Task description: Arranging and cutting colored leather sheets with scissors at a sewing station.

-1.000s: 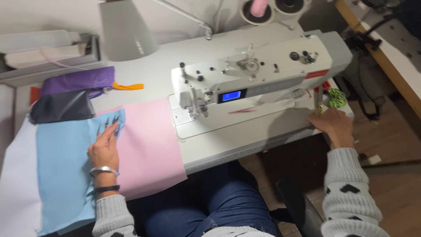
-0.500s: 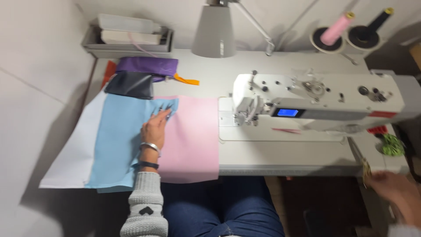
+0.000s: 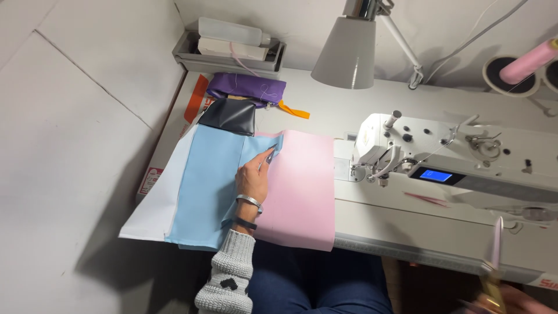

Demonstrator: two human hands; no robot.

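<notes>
My left hand (image 3: pixel 254 176) rests flat on the light blue fabric sheet (image 3: pixel 209 186), fingertips at its upper right edge where it overlaps the pink sheet (image 3: pixel 302 192). Its wrist carries a silver bangle and a dark band. At the bottom right corner my right hand (image 3: pixel 511 299) is mostly out of frame and grips a pair of scissors (image 3: pixel 494 264) with pale pink blades pointing up. A white sheet (image 3: pixel 154 203) lies beneath the blue one on the left.
A white sewing machine (image 3: pixel 459 157) with a blue display stands at right. A grey lamp (image 3: pixel 343 52) hangs above the table. Purple fabric (image 3: pixel 247 87), a black piece (image 3: pixel 229 116), an orange strip (image 3: pixel 293 109), a grey tray (image 3: pixel 229 55) and a pink thread cone (image 3: pixel 529 61) sit behind.
The view has swung left and down. My right hand left the area beside the machine and now holds scissors low at the right edge. My left hand stays on the blue sheet.
</notes>
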